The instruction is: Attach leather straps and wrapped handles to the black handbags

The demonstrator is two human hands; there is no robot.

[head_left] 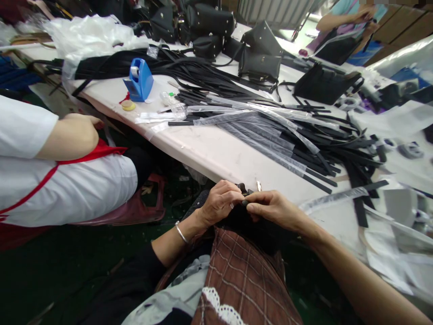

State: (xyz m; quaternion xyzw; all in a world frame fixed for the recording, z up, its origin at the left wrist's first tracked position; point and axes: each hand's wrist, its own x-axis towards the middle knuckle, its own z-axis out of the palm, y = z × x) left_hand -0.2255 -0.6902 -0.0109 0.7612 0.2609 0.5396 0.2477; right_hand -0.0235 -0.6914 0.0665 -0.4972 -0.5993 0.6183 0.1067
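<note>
The person's left hand (221, 201) and right hand (272, 207) meet above a brown checked apron (246, 271), fingertips pinched together on a small dark piece (245, 203), too small to identify; it sits between them, by the near edge of the white table (219, 149); beyond lie black straps (206, 79), some in clear plastic sleeves (257, 133); a blue tape dispenser (142, 81) stands farther left, near a seated co-worker (84, 189)
</note>
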